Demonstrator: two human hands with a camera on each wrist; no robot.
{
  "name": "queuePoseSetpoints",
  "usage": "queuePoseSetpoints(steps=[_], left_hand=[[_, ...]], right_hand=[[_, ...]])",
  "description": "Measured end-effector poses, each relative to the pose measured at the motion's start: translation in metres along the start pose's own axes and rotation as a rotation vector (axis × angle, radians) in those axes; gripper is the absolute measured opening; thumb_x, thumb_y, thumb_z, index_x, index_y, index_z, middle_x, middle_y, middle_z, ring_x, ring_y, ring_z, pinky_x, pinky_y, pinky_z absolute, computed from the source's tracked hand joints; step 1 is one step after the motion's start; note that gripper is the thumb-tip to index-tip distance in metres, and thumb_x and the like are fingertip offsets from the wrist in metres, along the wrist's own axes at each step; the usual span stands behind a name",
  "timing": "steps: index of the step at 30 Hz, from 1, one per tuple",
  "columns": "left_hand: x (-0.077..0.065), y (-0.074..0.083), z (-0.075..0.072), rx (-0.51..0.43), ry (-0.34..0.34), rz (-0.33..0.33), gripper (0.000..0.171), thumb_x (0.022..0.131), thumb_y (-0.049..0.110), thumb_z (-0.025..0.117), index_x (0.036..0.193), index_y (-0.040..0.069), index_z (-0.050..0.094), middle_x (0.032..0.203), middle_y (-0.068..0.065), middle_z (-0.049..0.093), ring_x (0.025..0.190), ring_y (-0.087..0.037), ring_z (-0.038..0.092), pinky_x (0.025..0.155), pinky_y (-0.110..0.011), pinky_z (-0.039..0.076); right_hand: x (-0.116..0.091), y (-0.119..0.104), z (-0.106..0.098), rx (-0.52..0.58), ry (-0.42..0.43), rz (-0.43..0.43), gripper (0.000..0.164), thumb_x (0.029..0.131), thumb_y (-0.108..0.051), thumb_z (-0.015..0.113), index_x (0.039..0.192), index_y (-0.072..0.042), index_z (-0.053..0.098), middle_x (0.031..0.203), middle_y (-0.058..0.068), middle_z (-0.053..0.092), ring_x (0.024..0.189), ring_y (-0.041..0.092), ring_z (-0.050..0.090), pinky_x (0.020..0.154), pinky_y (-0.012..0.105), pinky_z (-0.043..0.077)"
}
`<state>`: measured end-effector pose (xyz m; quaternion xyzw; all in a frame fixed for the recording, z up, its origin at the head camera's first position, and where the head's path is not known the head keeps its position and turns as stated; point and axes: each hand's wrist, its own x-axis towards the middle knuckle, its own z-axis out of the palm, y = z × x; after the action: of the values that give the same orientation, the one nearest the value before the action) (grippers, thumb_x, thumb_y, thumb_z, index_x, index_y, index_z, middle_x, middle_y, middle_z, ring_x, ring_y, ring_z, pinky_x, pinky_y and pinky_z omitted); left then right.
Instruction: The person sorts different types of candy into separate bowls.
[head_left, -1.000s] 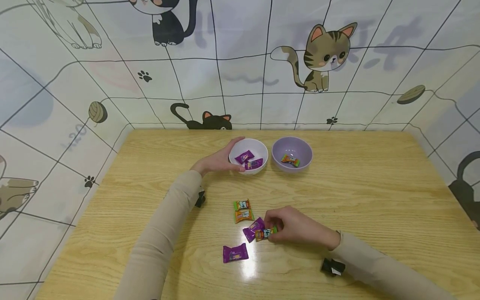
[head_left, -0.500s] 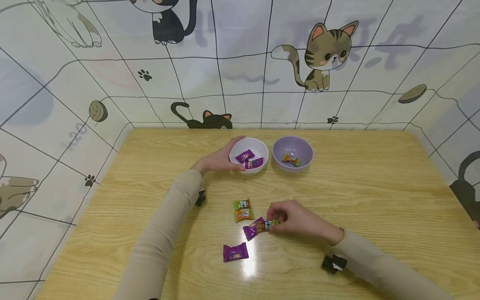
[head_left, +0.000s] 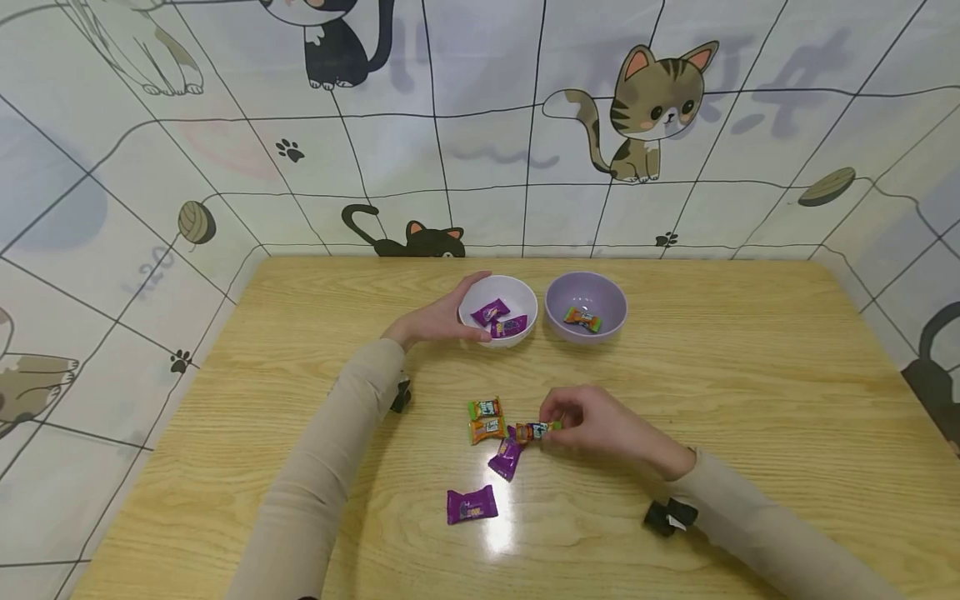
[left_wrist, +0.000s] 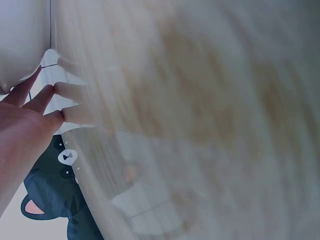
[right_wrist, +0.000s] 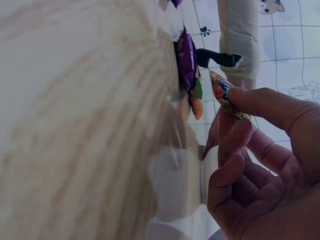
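Observation:
My left hand (head_left: 442, 318) holds the side of a white bowl (head_left: 512, 290), its thumb at the near rim and its fingers round the far side. Two purple-wrapped candies (head_left: 508, 326) lie inside that bowl. Between thumb and fingertips, my right hand (head_left: 603, 427) pinches a small orange-and-green wrapped candy (right_wrist: 222, 92), held just off the table in the right wrist view. Left of it on the wood lie two other orange-and-green candies (head_left: 487, 431), nearly touching. A purple candy (head_left: 506, 458) lies just below the pinched one, and another purple candy (head_left: 472, 505) is nearer me.
A lilac bowl (head_left: 586, 288) stands right of the white one, with one orange-and-green candy (head_left: 582, 319) in it. The wooden table (head_left: 750, 375) ends at a cat-patterned backdrop (head_left: 495, 167). Black wrist devices (head_left: 670, 517) sit at both sleeves.
My right hand has lifted the orange-and-green candy and moved it away from me, off the purple candy, which has turned slightly. The left hand stays on the white bowl.

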<state>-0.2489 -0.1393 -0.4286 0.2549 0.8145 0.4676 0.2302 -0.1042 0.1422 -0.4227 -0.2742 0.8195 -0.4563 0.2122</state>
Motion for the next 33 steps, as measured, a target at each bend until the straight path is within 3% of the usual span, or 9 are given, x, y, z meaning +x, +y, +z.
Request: queuePoseSetpoints(steps=[11,21,33], left_hand=[[0.000,0.001,0.000,-0.006,-0.002,-0.008,0.104,0.081,0.015,0.079,0.155,0.021,0.007,0.149,-0.011,0.027,0.132,-0.024,0.031,0.109,-0.041,0.028],[0.000,-0.001,0.000,0.002,0.005,-0.008,0.102,0.082,0.016,0.078,0.155,0.024,0.007,0.147,-0.011,0.028,0.132,-0.024,0.033,0.109,-0.040,0.028],[0.000,-0.002,0.001,-0.017,0.000,0.015,0.102,0.082,0.012,0.078,0.154,0.024,0.008,0.144,-0.013,0.031,0.129,-0.026,0.035,0.106,-0.041,0.031]], right_hand=[[0.008,0.000,-0.013,0.032,0.060,-0.002,0.014,0.083,-0.005,0.075,0.093,-0.008,0.066,0.079,0.000,0.063,0.068,0.015,0.057,0.058,0.026,0.049],[0.032,-0.003,-0.030,0.000,0.196,-0.041,0.017,0.083,-0.009,0.075,0.096,-0.003,0.067,0.090,0.003,0.067,0.080,0.016,0.062,0.070,0.027,0.051],[0.061,-0.012,-0.043,0.018,0.320,0.041,0.024,0.084,-0.012,0.074,0.101,0.003,0.065,0.087,0.009,0.068,0.075,0.018,0.062,0.068,0.030,0.051]])
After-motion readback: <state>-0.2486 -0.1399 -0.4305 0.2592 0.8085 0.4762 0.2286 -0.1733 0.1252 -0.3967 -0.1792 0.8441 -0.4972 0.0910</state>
